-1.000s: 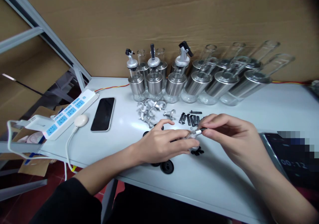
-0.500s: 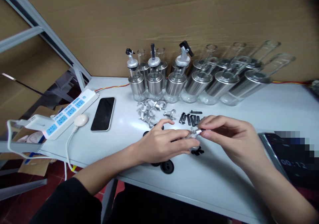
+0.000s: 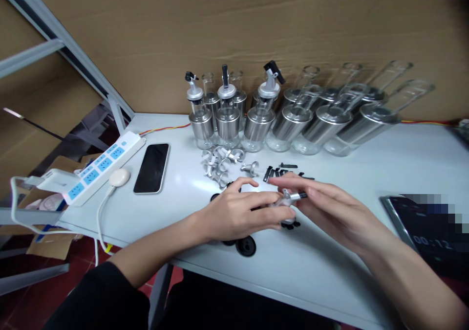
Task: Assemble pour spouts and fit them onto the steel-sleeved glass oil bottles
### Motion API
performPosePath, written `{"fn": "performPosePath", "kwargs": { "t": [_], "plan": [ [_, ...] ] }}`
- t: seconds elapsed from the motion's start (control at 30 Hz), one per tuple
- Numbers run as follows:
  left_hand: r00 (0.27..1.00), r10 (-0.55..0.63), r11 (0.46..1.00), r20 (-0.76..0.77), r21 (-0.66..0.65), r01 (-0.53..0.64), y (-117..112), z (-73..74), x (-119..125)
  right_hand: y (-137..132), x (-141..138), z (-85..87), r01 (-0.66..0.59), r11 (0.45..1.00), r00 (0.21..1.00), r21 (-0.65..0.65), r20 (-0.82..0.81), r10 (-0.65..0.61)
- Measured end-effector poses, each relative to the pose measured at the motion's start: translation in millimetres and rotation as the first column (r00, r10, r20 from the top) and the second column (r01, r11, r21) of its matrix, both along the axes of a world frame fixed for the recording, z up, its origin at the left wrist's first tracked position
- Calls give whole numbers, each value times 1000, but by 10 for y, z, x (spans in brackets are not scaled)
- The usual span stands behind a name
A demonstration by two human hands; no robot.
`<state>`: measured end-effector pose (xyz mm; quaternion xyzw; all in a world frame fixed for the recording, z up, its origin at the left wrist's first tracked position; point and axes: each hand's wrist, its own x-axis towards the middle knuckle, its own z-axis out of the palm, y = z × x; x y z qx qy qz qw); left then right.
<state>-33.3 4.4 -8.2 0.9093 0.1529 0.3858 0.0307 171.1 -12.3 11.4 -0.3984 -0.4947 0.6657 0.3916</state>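
While the left hand [image 3: 234, 215] grasps it, the spout [image 3: 289, 198] juts toward the right hand [image 3: 339, 212] (its grip unclear).

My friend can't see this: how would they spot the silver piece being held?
Find the bottles lining the back of the table. In front, the left hand holds a silver spout. Unlike the loose silver pieces nearby, this one has a black tip.

I read this as a workshop: identical bottles [image 3: 291, 120] line the far side of the bench [image 3: 311, 276], loose metal spouts [image 3: 223, 165] lie piled nearer, cardboard [image 3: 234, 22] behind.
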Motion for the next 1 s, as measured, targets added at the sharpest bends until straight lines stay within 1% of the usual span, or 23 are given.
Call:
{"fn": "performPosePath", "kwargs": {
  "t": [0.07,0.13,0.23,0.33,0.47,0.6,0.7,0.77,0.87,0.93,1.0],
  "plan": [
    [1000,-5,1000,2,5,5,-4,-8,0,-1,8,1,-81,997,996,16,-23,81],
    [1000,-14,1000,-11,-2,14,-13,-7,0,0,12,7,-123,992,991,30,-53,125],
    [999,-34,999,-26,-26,33,-28,8,2,-5,5,28,-132,991,989,37,-64,134],
    [999,-35,999,-5,-24,35,-33,17,5,-14,-7,46,-131,991,990,39,-54,133],
    [999,-35,999,-5,-29,35,-24,-1,3,-20,-10,25,-128,989,991,68,-42,131],
    [999,-52,992,-4,-112,51,-23,-14,-3,-16,-19,-8,-80,994,996,80,-32,83],
    [1000,6,984,-12,-179,-8,-16,-3,-15,-2,-28,-16,-26,999,995,38,-95,30],
    [995,55,967,-88,-242,-75,-2,9,-26,16,-18,-17,44,999,990,22,-136,-40],
    [959,57,934,-277,-324,-149,27,14,-40,42,17,-12,159,987,973,-4,-171,-158],
    [939,35,933,-343,-327,-154,38,5,-43,49,36,-1,191,981,962,-32,-193,-194],
    [939,32,944,-344,-299,-142,41,-11,-43,46,39,14,193,980,959,-47,-202,-198]
  ]
}}
